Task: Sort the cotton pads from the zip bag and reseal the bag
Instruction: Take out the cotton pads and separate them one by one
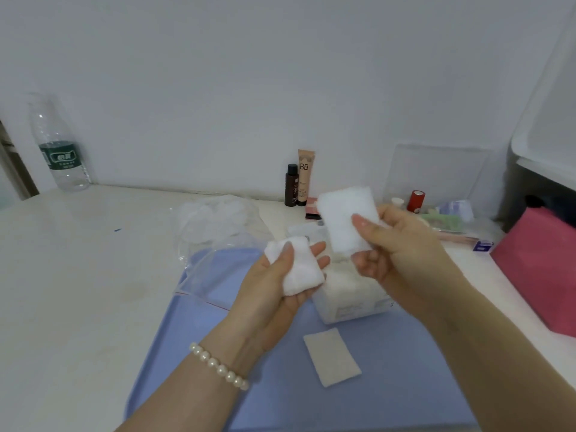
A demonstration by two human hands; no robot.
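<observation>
My left hand (274,288) holds a small stack of white cotton pads (299,269), thumb pressed over its top. My right hand (402,244) pinches a single rectangular cotton pad (344,218), raised above the tray. Another lone pad (332,357) lies flat on the blue tray (405,369). Below my hands stands a clear pack of pads (349,297). The clear zip bag (215,238), with a red seal line, lies crumpled at the tray's far left corner, round pads showing inside.
A water bottle (60,145) stands at the back left. A dark small bottle (292,185) and a BB tube (305,177) stand by the wall. Cosmetics clutter (436,213) and a pink box (542,263) fill the right side.
</observation>
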